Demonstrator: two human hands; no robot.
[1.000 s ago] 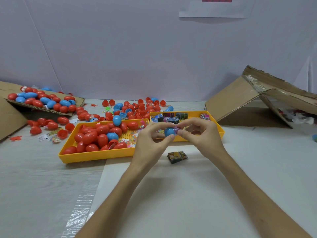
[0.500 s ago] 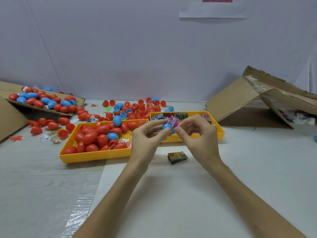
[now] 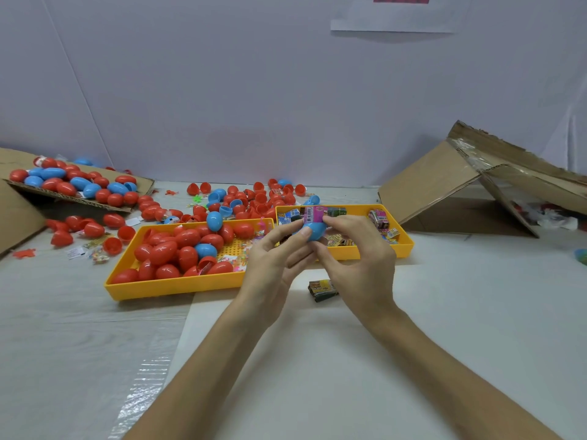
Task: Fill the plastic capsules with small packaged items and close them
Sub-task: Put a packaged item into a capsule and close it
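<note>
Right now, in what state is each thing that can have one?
blue capsule, open, held by the left hand
pink packet, sticking out of it, pinched by the right hand
dark packet, lying on the table
left tray, holding closed capsules
right tray, holding packets

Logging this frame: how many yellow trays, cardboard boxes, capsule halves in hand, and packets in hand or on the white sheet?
Yellow trays: 2
Cardboard boxes: 2
Held blue capsule half: 1
Packets: 2 (pink packet in the half, dark packet on the white sheet)
Total: 7
</note>
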